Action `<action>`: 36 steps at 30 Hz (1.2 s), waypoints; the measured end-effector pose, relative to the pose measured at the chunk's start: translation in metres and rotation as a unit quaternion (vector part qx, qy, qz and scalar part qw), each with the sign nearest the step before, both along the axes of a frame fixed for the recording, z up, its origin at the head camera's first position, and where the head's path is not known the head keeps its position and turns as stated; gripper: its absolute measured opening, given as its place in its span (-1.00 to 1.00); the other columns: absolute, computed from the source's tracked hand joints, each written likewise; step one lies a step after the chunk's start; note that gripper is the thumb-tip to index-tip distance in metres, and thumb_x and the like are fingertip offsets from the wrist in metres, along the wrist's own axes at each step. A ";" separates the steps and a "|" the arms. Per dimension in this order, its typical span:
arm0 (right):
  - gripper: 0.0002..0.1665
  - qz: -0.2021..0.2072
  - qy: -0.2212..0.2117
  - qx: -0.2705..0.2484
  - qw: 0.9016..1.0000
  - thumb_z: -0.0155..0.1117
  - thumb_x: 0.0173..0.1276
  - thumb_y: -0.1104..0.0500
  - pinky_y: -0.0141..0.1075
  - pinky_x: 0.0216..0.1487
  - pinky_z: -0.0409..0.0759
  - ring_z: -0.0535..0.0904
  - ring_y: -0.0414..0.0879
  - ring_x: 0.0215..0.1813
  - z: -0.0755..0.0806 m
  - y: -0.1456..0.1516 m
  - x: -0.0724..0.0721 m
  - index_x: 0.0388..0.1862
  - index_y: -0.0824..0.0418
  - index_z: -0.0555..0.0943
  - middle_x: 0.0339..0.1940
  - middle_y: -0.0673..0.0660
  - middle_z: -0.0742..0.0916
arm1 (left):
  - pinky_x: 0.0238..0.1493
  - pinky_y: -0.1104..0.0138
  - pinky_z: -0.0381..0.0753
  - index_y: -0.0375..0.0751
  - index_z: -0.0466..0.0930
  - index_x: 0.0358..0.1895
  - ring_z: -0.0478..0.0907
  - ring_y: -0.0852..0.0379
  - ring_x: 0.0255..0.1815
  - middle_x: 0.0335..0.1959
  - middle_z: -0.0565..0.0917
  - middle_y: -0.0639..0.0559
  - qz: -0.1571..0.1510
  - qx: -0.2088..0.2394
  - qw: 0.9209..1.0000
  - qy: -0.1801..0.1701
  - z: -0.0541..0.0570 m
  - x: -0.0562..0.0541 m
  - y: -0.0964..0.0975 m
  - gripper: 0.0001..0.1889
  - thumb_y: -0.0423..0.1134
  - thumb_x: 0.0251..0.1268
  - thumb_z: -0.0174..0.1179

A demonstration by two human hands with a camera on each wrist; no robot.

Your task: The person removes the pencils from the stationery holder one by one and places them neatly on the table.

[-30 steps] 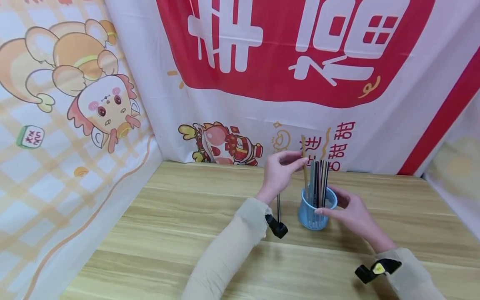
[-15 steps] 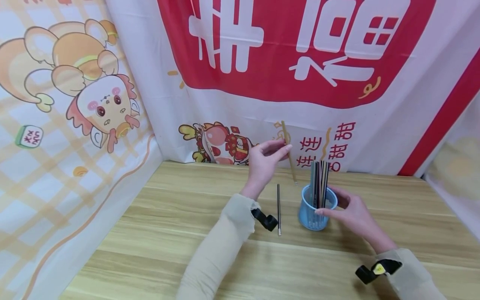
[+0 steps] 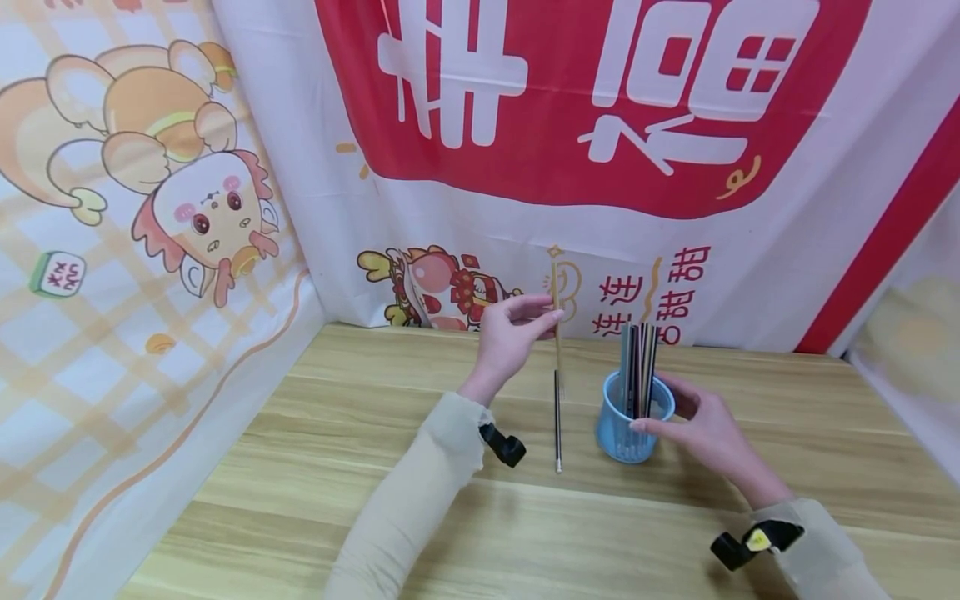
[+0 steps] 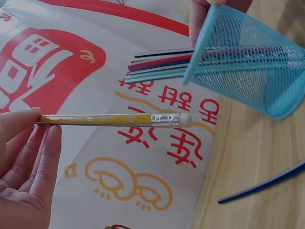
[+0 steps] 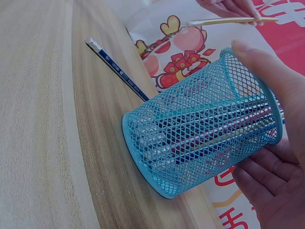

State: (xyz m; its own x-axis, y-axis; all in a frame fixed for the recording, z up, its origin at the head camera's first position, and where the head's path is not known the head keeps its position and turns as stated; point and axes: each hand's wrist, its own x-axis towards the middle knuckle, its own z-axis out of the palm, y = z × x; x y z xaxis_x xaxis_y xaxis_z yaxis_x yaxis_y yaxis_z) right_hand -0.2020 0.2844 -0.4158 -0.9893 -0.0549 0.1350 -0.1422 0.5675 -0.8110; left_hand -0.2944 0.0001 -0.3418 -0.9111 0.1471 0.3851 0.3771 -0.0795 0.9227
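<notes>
My left hand (image 3: pixel 510 337) pinches a yellow pencil (image 4: pixel 105 119) between thumb and fingers. The pencil stands nearly upright in the head view, its white eraser end (image 4: pixel 185 120) pointing down. Below it, a dark blue pencil (image 3: pixel 557 425) lies on the table, eraser toward me. My right hand (image 3: pixel 697 425) holds a light blue mesh pencil cup (image 5: pixel 200 129) by its rim, thumb on the near side and fingers around the far side. Several pencils (image 3: pixel 639 367) of different colours stand in the cup, eraser ends at its bottom.
The wood-grain table (image 3: pixel 300 483) reaches back to a white and red printed cloth (image 3: pixel 480 200). Another printed cloth (image 3: pixel 150 367) borders the left side. Each wrist carries a small black camera mount (image 3: pixel 506 446).
My left hand lifted the yellow pencil out of the cup and carried it left, then lowered it slightly over the dark pencil. My right hand stayed on the cup.
</notes>
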 end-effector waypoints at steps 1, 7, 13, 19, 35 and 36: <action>0.10 0.000 0.000 0.000 1.000 0.59 0.19 -0.15 0.14 0.33 0.46 0.48 0.30 0.34 0.000 0.000 0.000 0.55 0.28 0.30 0.40 0.38 0.51 | -0.15 0.22 0.77 -0.24 0.73 0.02 0.75 0.03 -0.23 -0.20 0.77 -0.01 -0.003 -0.004 1.000 -0.005 -0.002 -0.001 -0.002 -0.72 -0.28 0.27 0.45; 0.09 0.000 -0.005 -0.002 1.000 0.59 0.20 -0.15 0.14 0.33 0.45 0.48 0.30 0.34 0.001 -0.001 0.002 0.55 0.28 0.30 0.40 0.38 0.51 | -0.15 0.21 0.77 -0.26 0.72 0.02 0.75 0.04 -0.23 -0.21 0.76 -0.03 -0.011 -0.036 0.998 -0.042 -0.014 -0.004 -0.009 -0.73 -0.34 0.27 0.43; 0.10 -0.001 -0.006 -0.002 1.000 0.58 0.20 -0.16 0.16 0.33 0.45 0.48 0.30 0.34 0.001 -0.001 0.002 0.55 0.28 0.30 0.40 0.38 0.51 | -0.22 0.29 0.77 -0.26 0.74 -0.01 0.75 0.04 -0.26 -0.25 0.77 -0.03 -0.020 -0.081 0.993 -0.079 -0.031 -0.008 -0.012 -0.77 -0.36 0.30 0.42; 0.09 0.000 -0.001 0.000 1.000 0.58 0.21 -0.15 0.15 0.33 0.45 0.48 0.30 0.34 0.002 -0.002 0.001 0.55 0.30 0.30 0.39 0.39 0.52 | -0.25 0.29 0.77 -0.34 0.73 -0.02 0.75 0.02 -0.31 -0.26 0.77 -0.10 -0.020 -0.106 0.986 -0.125 -0.049 -0.011 -0.011 -0.77 -0.42 0.28 0.40; 0.10 -0.003 -0.001 0.007 1.000 0.58 0.20 -0.17 0.15 0.32 0.47 0.49 0.30 0.33 0.001 0.000 0.000 0.55 0.30 0.30 0.39 0.39 0.52 | -0.34 0.31 0.77 -0.41 0.69 0.03 0.72 0.08 -0.46 -0.34 0.76 -0.06 0.013 -0.165 0.964 -0.208 -0.097 -0.016 0.001 -0.69 -0.46 0.22 0.41; 0.10 -0.003 -0.002 0.007 1.000 0.58 0.20 -0.17 0.15 0.32 0.47 0.49 0.30 0.33 0.001 0.000 0.000 0.55 0.30 0.30 0.39 0.39 0.52 | -0.36 0.33 0.76 -0.41 0.69 0.03 0.72 0.08 -0.47 -0.35 0.76 -0.06 0.017 -0.173 0.963 -0.208 -0.099 -0.016 0.001 -0.69 -0.46 0.21 0.42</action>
State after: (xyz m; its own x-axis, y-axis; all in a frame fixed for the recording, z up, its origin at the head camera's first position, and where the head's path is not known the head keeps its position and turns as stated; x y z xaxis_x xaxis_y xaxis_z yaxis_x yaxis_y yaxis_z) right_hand -0.2016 0.2840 -0.4147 -0.9901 -0.0503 0.1310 -0.1357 0.5798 -0.8034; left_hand -0.3106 0.0016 -0.4406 -0.9823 0.1687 -0.0812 -0.0341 0.2656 0.9635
